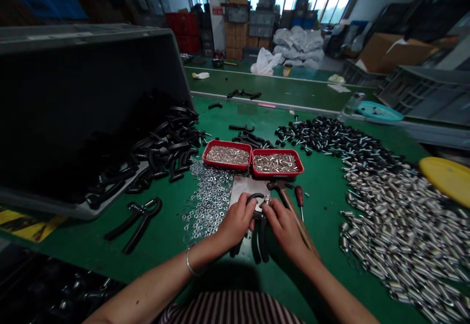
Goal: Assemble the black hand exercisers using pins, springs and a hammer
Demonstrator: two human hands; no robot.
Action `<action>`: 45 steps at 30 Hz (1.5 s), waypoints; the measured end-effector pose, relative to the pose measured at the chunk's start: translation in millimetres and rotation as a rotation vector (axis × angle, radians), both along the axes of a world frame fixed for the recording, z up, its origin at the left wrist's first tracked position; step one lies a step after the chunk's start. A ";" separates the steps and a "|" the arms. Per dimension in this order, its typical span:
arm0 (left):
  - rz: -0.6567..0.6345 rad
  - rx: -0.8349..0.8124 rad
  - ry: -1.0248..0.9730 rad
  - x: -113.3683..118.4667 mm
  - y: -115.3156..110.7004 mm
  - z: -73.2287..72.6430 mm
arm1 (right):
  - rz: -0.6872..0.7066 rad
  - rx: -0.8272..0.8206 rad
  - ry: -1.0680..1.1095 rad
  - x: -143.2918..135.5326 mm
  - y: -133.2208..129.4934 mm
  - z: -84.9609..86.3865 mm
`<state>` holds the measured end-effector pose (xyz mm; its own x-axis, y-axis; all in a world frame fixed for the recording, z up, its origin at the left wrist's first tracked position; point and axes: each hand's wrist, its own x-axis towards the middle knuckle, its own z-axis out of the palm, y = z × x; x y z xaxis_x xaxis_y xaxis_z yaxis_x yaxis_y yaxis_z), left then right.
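Note:
My left hand (pixel 238 219) is closed on a black plastic spring clamp (pixel 263 240), its curved jaw pointing up and its handles hanging toward me. At the clamp's upper right, the fingers of my right hand (pixel 282 220) pinch a small shiny coil spring (pixel 268 200). Both hands are over a pale metal plate (pixel 242 187). To the right of that plate lies a hammer (pixel 293 211) with a wooden handle, running under my right forearm. Beside it rests a red-handled screwdriver (pixel 299 196). Loose washers (pixel 209 199) spread out left of my left hand.
Two red trays (pixel 227 167) of small metal parts stand beyond the plate. A grey bin (pixel 179 69) lies tipped at left, black clamp parts (pixel 179 150) spilling out. One clamp (pixel 141 221) lies nearby. Piled at right are springs (pixel 407 231) and black-headed bolts (pixel 330 135).

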<state>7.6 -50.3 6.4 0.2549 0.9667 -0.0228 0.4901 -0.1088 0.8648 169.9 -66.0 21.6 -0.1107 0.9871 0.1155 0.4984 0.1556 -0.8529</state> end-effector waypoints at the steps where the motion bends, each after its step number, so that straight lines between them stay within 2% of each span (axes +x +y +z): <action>1: -0.001 0.024 0.049 -0.9 -0.2 -0.3 | 0.002 -0.016 0.014 0.2 0.2 0.3; 6: -0.068 0.188 0.358 -9.8 -1.0 -2.9 | 0.088 -0.124 0.127 2.7 1.6 6.4; 10: -0.318 0.356 0.622 -18.2 -0.6 -4.5 | 0.233 -0.280 0.284 3.6 -1.7 5.5; 13: -0.464 0.435 0.739 -19.2 2.8 -1.7 | 0.220 -0.247 0.204 1.6 -3.4 0.5; 15: -0.451 0.427 0.731 -16.4 9.9 1.5 | 0.201 -0.165 0.127 0.2 0.5 -4.5; 17: -0.384 0.377 0.692 -12.4 22.4 3.6 | 0.184 -0.131 0.059 1.6 11.1 -9.5; 20: -0.326 0.328 0.661 -9.1 49.0 3.9 | 0.157 -0.131 -0.139 15.5 40.5 -10.9; 23: -0.327 0.435 0.699 -11.4 79.5 8.1 | 0.094 -0.028 -0.296 45.2 79.2 -1.5; 27: -0.275 0.647 0.740 -3.8 124.2 26.7 | -0.029 0.146 -0.615 77.9 127.9 9.9; 30: -0.373 0.665 0.821 22.3 160.6 35.6 | -0.003 0.152 -0.865 73.5 156.7 6.3; 32: -0.461 0.629 0.885 42.5 181.6 33.0 | 0.009 0.130 -0.921 61.8 170.9 -0.1; 34: -0.491 0.596 0.916 56.7 195.7 25.1 | 0.015 0.113 -0.926 51.7 180.2 -6.8; 36: -0.489 0.583 0.918 61.4 201.8 15.8 | 0.025 0.106 -0.925 47.4 184.8 -12.0; 39: -0.467 0.581 0.897 55.9 200.4 6.3 | 0.032 0.107 -0.907 49.0 186.0 -16.6; 45: -0.352 0.563 0.756 50.7 192.9 3.8 | -0.040 0.126 -0.829 52.3 183.0 -24.7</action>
